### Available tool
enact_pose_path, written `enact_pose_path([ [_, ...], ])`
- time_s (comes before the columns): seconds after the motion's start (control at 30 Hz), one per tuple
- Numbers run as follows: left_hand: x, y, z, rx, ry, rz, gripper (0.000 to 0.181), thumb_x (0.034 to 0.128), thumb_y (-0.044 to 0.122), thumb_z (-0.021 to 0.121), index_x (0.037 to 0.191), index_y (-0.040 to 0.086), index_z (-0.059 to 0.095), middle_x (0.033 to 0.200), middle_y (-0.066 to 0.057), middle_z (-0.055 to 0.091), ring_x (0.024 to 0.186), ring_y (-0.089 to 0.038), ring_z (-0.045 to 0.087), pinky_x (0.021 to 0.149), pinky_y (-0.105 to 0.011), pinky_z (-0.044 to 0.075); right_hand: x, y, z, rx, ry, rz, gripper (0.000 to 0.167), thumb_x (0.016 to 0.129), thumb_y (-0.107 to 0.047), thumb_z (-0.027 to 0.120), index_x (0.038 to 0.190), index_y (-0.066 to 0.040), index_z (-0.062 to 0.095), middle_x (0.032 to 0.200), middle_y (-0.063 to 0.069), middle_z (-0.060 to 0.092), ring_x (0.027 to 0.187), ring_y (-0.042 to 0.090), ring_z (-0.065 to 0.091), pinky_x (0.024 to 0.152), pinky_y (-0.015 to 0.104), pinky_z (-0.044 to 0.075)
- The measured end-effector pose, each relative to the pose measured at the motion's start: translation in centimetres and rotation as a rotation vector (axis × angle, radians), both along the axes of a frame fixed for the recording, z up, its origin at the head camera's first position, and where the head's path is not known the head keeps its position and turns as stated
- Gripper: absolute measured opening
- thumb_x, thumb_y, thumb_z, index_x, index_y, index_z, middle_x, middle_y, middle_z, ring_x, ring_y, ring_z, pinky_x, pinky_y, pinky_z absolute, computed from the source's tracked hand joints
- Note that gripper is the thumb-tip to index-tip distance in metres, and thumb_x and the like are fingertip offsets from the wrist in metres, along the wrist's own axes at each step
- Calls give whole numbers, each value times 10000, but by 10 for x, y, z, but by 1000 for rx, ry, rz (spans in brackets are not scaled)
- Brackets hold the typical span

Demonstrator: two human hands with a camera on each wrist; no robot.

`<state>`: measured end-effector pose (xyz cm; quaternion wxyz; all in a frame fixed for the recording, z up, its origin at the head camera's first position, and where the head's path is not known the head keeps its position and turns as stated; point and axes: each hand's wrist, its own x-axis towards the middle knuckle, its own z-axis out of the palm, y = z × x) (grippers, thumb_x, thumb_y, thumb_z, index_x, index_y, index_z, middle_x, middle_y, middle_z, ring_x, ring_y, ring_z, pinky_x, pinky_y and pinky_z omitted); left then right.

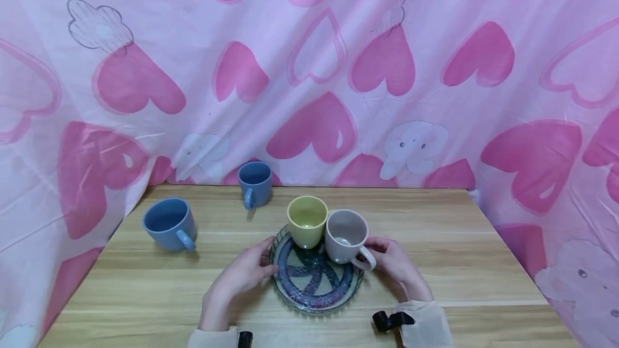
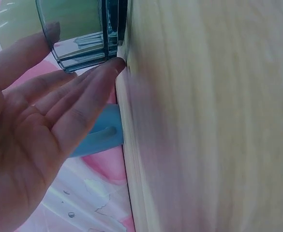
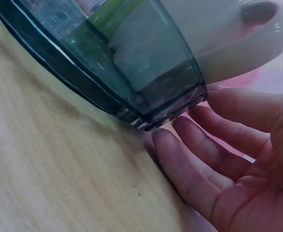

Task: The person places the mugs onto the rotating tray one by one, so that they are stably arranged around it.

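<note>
A round clear glass tray (image 1: 314, 302) with a dark ring pattern and a raised rim is at the front middle of the table. Two cups stand together in its far part: a yellow-green cup (image 1: 307, 216) and, touching it on the right, a pale grey mug (image 1: 345, 236) with its handle toward the right hand. My left hand (image 1: 242, 273) grips the left rim, thumb over the edge and fingers outside and low. On the right side, my right hand (image 1: 394, 265) pinches the rim below the mug handle, its fingers (image 3: 185, 169) underneath. Whether the tray touches the table I cannot tell.
A wide blue mug (image 1: 169, 224) stands on the left of the wooden table (image 1: 459, 262). Farther back is a smaller blue mug (image 1: 255, 182) near the rear edge. A pink heart-patterned cloth (image 1: 309, 122) hangs behind and along both sides.
</note>
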<state>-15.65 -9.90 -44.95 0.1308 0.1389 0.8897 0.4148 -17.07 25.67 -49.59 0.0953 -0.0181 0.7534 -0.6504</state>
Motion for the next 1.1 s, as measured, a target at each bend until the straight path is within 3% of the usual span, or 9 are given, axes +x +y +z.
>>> enact_pose_path([
  [0.13,1,-2,2,39,-21,11,648,939,159,655,1485,-12,351,1320,-243,559,1218,-381,533,1056,-555,357,3,0,2,-33,-7,11,344,934,-31,620,1223,149,573,1146,180,656,996,155,605,819,272,525],
  [0.3,2,-8,4,26,10,62,607,973,218,615,1486,12,366,1403,-204,502,1294,-373,463,1092,-556,306,5,0,0,-70,-38,11,358,931,-38,628,1236,141,570,1155,157,657,1013,155,597,823,267,519],
  [0.4,2,-14,5,24,26,113,574,982,222,603,1477,25,391,1395,-213,504,1254,-359,507,1067,-545,353,3,0,-2,-76,-46,4,365,917,-33,642,1235,133,575,1157,148,660,1023,163,592,826,268,516],
  [0.6,-4,-25,6,27,131,176,511,992,240,587,1428,8,455,1358,-221,523,1157,-352,573,982,-516,457,0,1,-3,-86,-34,14,369,895,-10,645,1229,134,581,1130,120,679,1001,139,606,796,250,518],
  [0.77,-20,-31,8,85,220,244,428,982,223,608,1339,-6,547,1297,-200,579,1178,-345,557,965,-495,477,1,0,-1,-115,-42,-2,354,903,-22,654,1216,132,595,1104,91,690,996,125,611,798,246,520],
  [0.97,-47,-31,4,227,221,384,355,961,193,649,1243,-15,592,1198,-194,625,1131,-304,578,960,-449,487,3,-2,-2,-141,-48,-6,374,880,13,657,1224,139,583,1123,123,685,1028,143,611,847,261,514],
  [1.1,-65,-28,3,254,240,456,372,940,177,677,1238,-22,580,1168,-205,619,1084,-310,586,938,-446,496,3,-1,-3,-147,-32,-9,376,884,24,640,1229,156,567,1125,131,683,1016,131,615,828,256,519],
])
